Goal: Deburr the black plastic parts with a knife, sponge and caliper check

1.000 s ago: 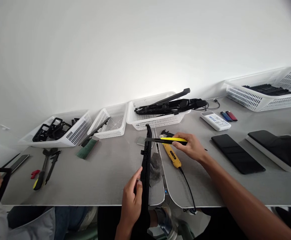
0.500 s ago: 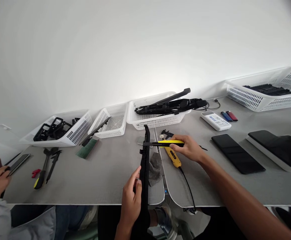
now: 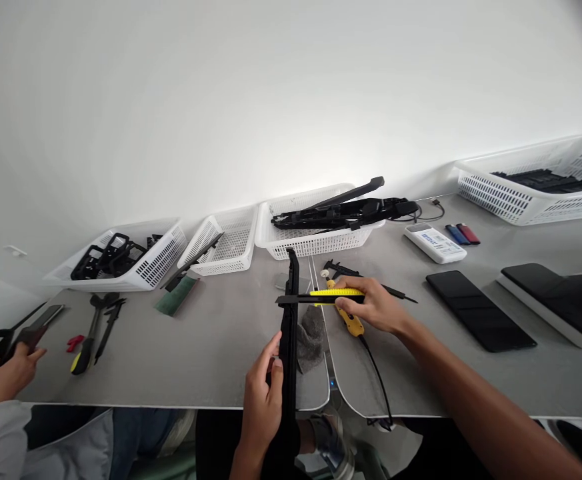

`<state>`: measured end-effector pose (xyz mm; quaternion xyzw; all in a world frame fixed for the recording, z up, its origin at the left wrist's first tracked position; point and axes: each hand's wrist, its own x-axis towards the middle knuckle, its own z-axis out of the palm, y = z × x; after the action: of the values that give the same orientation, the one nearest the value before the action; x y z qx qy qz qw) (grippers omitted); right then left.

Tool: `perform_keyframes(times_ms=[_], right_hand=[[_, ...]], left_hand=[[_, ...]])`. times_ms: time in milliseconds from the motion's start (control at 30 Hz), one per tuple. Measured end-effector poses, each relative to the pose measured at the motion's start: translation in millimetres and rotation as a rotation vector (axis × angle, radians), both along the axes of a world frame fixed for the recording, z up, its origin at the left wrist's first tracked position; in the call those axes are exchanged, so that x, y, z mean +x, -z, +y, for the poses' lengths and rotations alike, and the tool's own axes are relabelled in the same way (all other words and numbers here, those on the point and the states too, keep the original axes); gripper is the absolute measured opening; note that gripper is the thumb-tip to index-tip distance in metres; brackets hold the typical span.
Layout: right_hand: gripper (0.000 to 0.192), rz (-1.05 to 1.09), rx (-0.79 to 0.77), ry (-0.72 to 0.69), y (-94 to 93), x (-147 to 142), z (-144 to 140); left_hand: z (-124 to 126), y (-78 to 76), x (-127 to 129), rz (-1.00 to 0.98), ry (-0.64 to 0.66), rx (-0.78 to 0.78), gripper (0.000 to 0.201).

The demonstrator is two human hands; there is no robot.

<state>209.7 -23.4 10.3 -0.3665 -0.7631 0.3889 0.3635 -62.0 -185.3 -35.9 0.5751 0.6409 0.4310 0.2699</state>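
A long black plastic trim strip [image 3: 289, 347] stands out over the table's front edge, with my left hand [image 3: 265, 387] closed around its lower part. My right hand [image 3: 368, 303] grips a yellow and black utility knife [image 3: 328, 297], its dark blade lying across the strip's upper part. Beneath the knife rests a yellow corded tool [image 3: 353, 324], partly covered by my right hand. Behind that lies a black caliper [image 3: 341, 269]. A grey cloth [image 3: 311, 340] sits just right of the strip.
White baskets of black parts stand along the wall, among them a middle basket [image 3: 315, 247] and a right basket [image 3: 515, 207]. A black phone [image 3: 479, 310] and a white power bank [image 3: 435, 243] lie to the right. At far left, a co-worker's hands [image 3: 8, 377] hold a dark part.
The knife in my right hand has come down the strip toward me, and its blade now reaches past the strip's left side. At left, the co-worker's hands have moved inward with the dark part.
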Motion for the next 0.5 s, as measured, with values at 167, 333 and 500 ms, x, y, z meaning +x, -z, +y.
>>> perform_keyframes(times_ms=[167, 333, 500], right_hand=[[0.024, -0.042, -0.015, 0.065, 2.8, -4.5, -1.7], [0.015, -0.012, 0.021, -0.020, 4.1, -2.3, 0.2], [0.009, -0.053, 0.038, -0.016, 4.2, -3.8, -0.3]], left_hand=[[-0.2, 1.9, -2.1, 0.007, 0.004, -0.014, 0.050], [0.3, 3.0, -1.1, 0.001, -0.006, -0.017, 0.052], [1.7, 1.8, 0.2, 0.006, -0.013, -0.029, 0.052]])
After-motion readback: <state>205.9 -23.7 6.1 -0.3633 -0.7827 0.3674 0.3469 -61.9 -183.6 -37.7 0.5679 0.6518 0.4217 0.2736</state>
